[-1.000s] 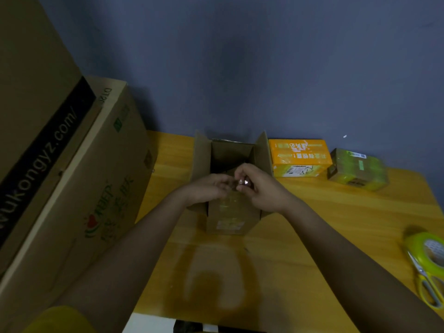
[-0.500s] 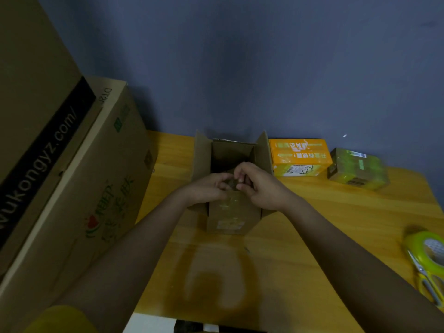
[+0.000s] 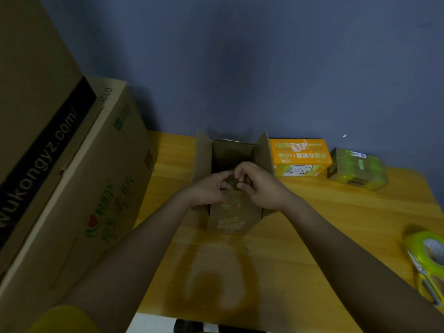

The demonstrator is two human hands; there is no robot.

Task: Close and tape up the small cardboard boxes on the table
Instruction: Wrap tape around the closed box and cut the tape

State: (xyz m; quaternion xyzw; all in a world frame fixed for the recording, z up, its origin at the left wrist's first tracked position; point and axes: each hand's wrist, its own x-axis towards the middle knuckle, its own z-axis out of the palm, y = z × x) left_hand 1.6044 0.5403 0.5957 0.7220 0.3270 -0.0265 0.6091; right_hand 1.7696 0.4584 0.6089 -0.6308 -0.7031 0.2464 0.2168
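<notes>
Both hands have barely shifted, the left hand [image 3: 211, 191] and right hand [image 3: 258, 186] meeting over the small cardboard box [image 3: 230, 212] mid-desk [image 3: 312, 224]. Their fingers are curled together at its near flap, side flaps upright; whether they pinch anything I cannot tell.

Legible print: two large cartons at frame left; small items mostly unreadable.

Upper-left carton [image 3: 36, 97]: black diagonal band with pale letters, readable part "wukongyz.com/", start cut off by the frame edge. Lower carton beneath it [image 3: 79, 200]: "DTZL" or similar near its top corner, uncertain; red heart-shaped logo with green characters on the side, too skewed to read. Orange box [image 3: 300, 153] right of centre: white characters, seen inverted, not decipherable; white barcode label on its front face. Small cardboard box [image 3: 230, 219] at centre: pale label on its near face, text blurred.
</notes>
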